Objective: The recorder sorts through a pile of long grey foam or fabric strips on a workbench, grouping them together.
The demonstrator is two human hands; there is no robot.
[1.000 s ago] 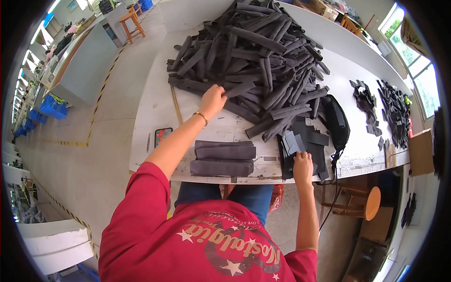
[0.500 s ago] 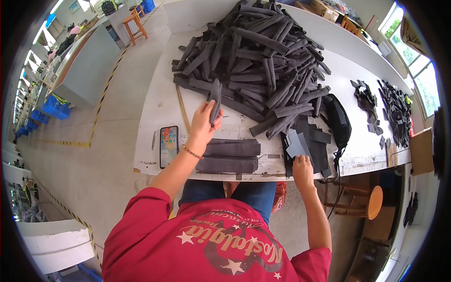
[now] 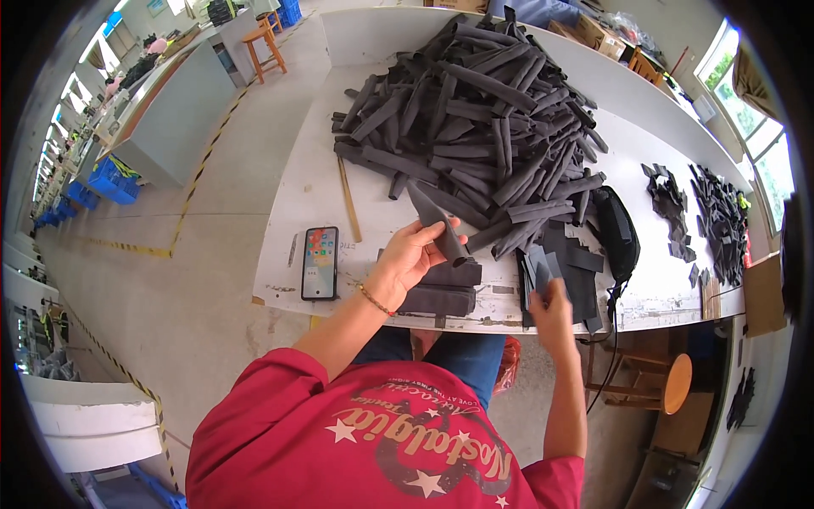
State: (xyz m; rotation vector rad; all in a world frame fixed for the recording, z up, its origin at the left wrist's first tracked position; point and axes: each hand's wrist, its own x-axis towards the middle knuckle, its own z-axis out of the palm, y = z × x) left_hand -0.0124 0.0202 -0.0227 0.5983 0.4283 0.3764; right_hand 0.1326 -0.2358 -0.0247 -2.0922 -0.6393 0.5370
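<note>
Left hand [image 3: 405,261] is closing thumb and fingers around the lower part of a long dark grey foam strip [image 3: 437,222], the strip tilting up and away toward the big heap of like dark grey foam strips [image 3: 479,127] that is filling the far middle of the white worktable [image 3: 297,204]; most of the strip's length is sticking out beyond the fingers. Directly under that hand, at the near edge, a neat stack of flattened grey strips [image 3: 441,288] is lying squared up, probably kept there within easy reach. Right hand [image 3: 551,307] is pinching a small grey flat cut piece [image 3: 543,273], lifted just above a fanned pile of dark flat pieces [image 3: 572,271] near the near-right edge. A black smartphone [image 3: 320,262] is lying screen-up near the near-left corner, apart from the foam.
</note>
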